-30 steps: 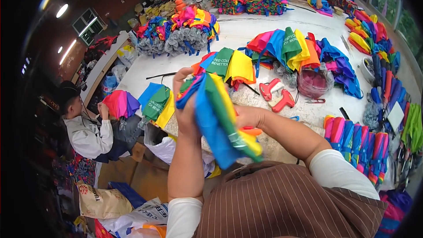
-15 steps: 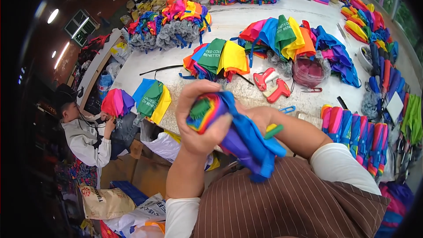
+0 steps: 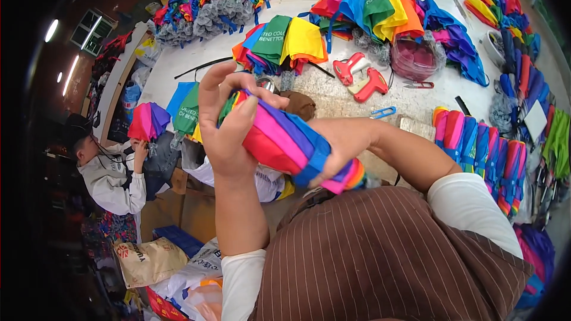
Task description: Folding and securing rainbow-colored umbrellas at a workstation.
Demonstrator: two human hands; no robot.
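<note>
In front of my apron I hold a folded rainbow umbrella [image 3: 276, 139] slantwise, its panels wrapped into a tight roll. My left hand [image 3: 229, 128] curls around the upper left end, thumb along the cloth and fingers bent over the top. My right hand [image 3: 339, 142] grips the lower right part, beside the blue strap [image 3: 314, 157] that crosses the roll. Its fingertips are partly hidden behind the umbrella. Just beyond my hands, on the worktable, lies a loosely folded umbrella [image 3: 304, 41] with green and yellow panels.
Red-and-white glue guns [image 3: 370, 85], a clear tub [image 3: 413, 59], red-handled snips [image 3: 419, 85] and a blue clip [image 3: 383, 112] lie on the white table [image 3: 196, 96]. Rolled umbrellas [image 3: 479, 142] stand in a row at right. Another person [image 3: 110, 172] handles an umbrella at left.
The loose blue and purple cloth is now wrapped around the umbrella, with the strap across it. My left hand has moved up and left. The view has shifted, so the table appears higher.
</note>
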